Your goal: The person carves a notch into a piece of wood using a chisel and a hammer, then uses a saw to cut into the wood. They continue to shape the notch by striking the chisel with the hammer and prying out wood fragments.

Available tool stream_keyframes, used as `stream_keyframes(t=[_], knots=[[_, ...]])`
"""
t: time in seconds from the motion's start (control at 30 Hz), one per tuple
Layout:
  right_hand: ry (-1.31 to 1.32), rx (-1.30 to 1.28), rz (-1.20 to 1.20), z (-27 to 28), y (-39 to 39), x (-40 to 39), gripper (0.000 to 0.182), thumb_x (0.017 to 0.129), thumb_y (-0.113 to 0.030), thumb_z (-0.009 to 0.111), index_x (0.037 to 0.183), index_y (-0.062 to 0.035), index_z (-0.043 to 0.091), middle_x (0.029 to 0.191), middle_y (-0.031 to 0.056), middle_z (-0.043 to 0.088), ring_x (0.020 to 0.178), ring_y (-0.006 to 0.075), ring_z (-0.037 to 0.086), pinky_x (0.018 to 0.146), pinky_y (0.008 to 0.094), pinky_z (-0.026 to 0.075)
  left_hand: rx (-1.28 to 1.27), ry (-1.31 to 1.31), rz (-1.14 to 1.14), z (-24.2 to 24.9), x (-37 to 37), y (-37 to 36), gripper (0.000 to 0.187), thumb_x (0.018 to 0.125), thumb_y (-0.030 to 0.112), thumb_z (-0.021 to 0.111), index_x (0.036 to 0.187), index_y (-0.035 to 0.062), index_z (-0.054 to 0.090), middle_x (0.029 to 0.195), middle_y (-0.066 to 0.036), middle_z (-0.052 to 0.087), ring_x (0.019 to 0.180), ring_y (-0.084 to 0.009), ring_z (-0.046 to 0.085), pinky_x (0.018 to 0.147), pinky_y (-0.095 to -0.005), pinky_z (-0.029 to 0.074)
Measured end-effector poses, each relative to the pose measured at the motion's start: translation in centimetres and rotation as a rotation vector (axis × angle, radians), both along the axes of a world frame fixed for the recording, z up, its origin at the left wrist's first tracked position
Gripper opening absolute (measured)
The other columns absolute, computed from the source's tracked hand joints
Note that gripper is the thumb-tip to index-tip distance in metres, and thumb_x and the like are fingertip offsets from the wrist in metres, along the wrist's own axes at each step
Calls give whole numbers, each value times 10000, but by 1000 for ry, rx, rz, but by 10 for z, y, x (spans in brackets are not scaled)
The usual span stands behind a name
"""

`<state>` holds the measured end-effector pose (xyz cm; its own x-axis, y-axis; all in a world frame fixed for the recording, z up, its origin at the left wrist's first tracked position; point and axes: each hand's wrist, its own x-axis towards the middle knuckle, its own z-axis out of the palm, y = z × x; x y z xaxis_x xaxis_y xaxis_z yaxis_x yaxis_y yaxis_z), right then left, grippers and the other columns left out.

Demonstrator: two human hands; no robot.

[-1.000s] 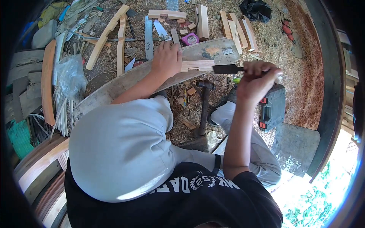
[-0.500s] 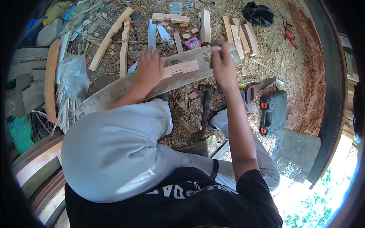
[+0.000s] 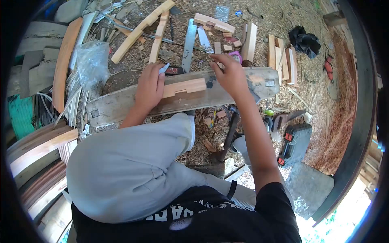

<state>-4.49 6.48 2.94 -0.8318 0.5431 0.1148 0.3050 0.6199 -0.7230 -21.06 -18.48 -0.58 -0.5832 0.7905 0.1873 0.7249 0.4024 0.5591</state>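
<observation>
A short pale wood piece with a notch [image 3: 184, 87] lies on a long grey plank [image 3: 117, 106] that spans the ground in front of my knees. My left hand [image 3: 149, 87] presses on the left end of that piece and holds it against the plank. My right hand [image 3: 229, 75] reaches over the plank's far edge, its fingertips close to a pink tape measure [image 3: 236, 57] and a small wood offcut. Whether those fingers pinch anything is hidden. A handsaw [image 3: 283, 118] lies on the sawdust to the right, apart from both hands.
A hammer [image 3: 229, 137] rests below the plank between my legs, and a black tool case [image 3: 296, 141] lies to the right. Wood strips [image 3: 139, 28], a metal square [image 3: 189, 44] and blocks [image 3: 279, 56] litter the far ground. Curved boards [image 3: 63, 60] and a plastic bag [image 3: 92, 60] are piled at the left.
My right hand, which held the saw at the wood piece's end, has let it go; the saw now lies on the ground. That hand moved left over the plank. My left hand stays on the piece.
</observation>
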Motion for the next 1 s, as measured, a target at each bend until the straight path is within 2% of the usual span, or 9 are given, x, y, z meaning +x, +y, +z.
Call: stream_keyframes(t=[0.13, 0.27, 0.37, 0.43, 0.53, 0.73, 0.83, 0.9, 1.0], knots=[[100, -57, -106, 11, -10, 5, 221, 943, -123, 722, 1155, -61, 739, 1006, 159, 726, 871, 329, 712, 693, 420, 550, 124, -137, 10, 2, -1, -2, 226, 1035, 108, 527, 1223, -2, 586, 1260, -232, 625, 1188, -440, 584, 1057, -503, 445], [179, 79, -212, 25, -17, 34, 149, 943, -37, 698, 1090, -14, 714, 1021, 166, 729, 925, 355, 711, 788, 415, 552, 126, -153, -33, 5, -2, 0, 192, 1038, 106, 525, 1181, 4, 602, 1252, -212, 638, 1185, -427, 591, 1051, -491, 453], [145, 103, -291, 25, -28, 68, 118, 927, 10, 683, 1043, 0, 703, 992, 168, 719, 928, 367, 698, 823, 425, 541, 132, -196, -86, 12, -3, 0, 226, 991, 173, 628, 1155, 17, 627, 1255, -189, 647, 1186, -419, 598, 1052, -502, 454], [123, 105, -329, 23, -39, 91, 115, 905, 15, 688, 1015, -11, 707, 964, 165, 711, 904, 373, 682, 817, 442, 531, 103, -149, -287, 27, -3, 3, 353, 885, 251, 759, 1138, 32, 646, 1298, -171, 644, 1221, -407, 592, 1063, -512, 451], [65, 86, -315, 22, -55, 123, 118, 891, -9, 704, 1009, -19, 708, 961, 156, 710, 890, 368, 676, 813, 451, 521, -2, 4, -480, 33, -1, 5, 477, 803, 295, 831, 1176, 54, 655, 1351, -142, 631, 1296, -401, 557, 1111, -508, 426], [103, 108, -377, 33, -66, 160, 111, 881, -44, 712, 991, -35, 703, 884, 132, 675, 872, 354, 664, 805, 465, 507, -37, 102, -633, 43, 11, 20, 498, 851, 315, 789, 1242, 41, 649, 1301, -142, 643, 1263, -375, 569, 1119, -502, 396], [152, 189, -485, 48, -54, 183, 101, 884, -47, 706, 984, -35, 694, 852, 133, 663, 864, 356, 662, 779, 466, 509, 98, 104, -599, 57, 30, 46, 432, 913, 278, 757, 1244, 27, 639, 1262, -170, 644, 1184, -384, 603, 1036, -489, 448], [203, 214, -552, 54, -37, 204, 135, 881, -46, 703, 1014, -33, 686, 867, 150, 684, 845, 367, 671, 775, 475, 518, 177, -166, -551, 68, 52, 75, 370, 972, 224, 711, 1252, 0, 621, 1213, -200, 642, 1083, -411, 630, 934, -467, 495], [276, 267, -742, 47, -9, 236, 164, 873, -35, 696, 1036, -24, 678, 876, 159, 697, 830, 377, 674, 776, 488, 525, 182, -190, -675, 86, 86, 135, 335, 995, 180, 684, 1257, -13, 601, 1159, -206, 648, 1012, -422, 645, 871, -442, 523]])
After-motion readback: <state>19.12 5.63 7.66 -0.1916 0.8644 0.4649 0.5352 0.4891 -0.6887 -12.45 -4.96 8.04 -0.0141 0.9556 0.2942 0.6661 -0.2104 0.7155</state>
